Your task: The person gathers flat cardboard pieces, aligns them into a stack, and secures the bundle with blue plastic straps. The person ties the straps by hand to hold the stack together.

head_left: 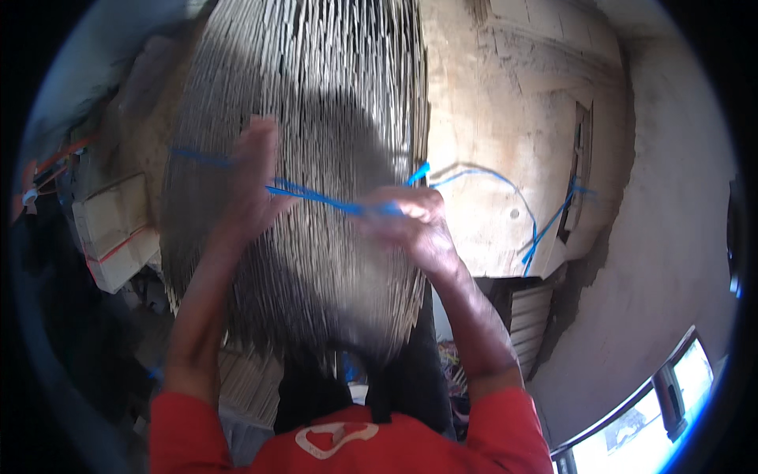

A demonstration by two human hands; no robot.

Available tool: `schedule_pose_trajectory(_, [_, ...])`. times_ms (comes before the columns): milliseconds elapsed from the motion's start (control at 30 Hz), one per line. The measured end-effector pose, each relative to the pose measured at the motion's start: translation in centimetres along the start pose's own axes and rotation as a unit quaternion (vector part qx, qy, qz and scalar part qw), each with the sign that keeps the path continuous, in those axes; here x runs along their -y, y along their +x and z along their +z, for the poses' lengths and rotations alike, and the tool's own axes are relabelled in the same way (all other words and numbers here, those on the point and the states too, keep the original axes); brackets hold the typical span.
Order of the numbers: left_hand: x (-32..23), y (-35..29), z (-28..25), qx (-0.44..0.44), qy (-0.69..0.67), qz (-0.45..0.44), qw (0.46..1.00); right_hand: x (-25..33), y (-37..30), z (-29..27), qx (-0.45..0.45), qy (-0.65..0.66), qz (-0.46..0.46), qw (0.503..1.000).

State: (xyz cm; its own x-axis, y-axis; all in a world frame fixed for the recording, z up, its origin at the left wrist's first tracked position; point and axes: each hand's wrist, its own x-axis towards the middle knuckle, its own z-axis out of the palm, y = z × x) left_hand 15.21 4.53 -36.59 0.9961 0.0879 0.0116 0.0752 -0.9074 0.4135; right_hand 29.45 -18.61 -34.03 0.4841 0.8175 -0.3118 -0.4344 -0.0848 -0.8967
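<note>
A tall stack of flattened cardboard sheets (316, 95) stands on edge in front of me, its ribbed edges facing the camera. A blue plastic strap (316, 197) runs across the stack. My left hand (254, 178) presses on the stack and grips the strap near the left. My right hand (414, 225) is closed around the strap's other end at the stack's right side. Both hands are blurred by motion. The strap's loose tail (505, 186) curls over the cardboard to the right.
A large flat cardboard sheet (513, 126) with a slot lies to the right of the stack. More bundled cardboard (110, 229) sits at the left. A plastered wall (663, 237) rises on the right, with a window (663, 403) at the lower right.
</note>
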Motion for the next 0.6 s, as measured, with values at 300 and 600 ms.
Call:
schedule_pose_trajectory(300, [-4.6, 8.7, -1.3, 0.023, -0.377, 0.028, 0.926, 0.5, -0.3, -1.0, 0.027, -0.049, 0.019, 0.998])
schedule_pose_trajectory(600, [-8.6, 17.1, 6.5, 0.304, -0.119, 0.154, 0.932, 0.6, 0.7, -3.2, 0.075, -0.29, -0.266, 0.916])
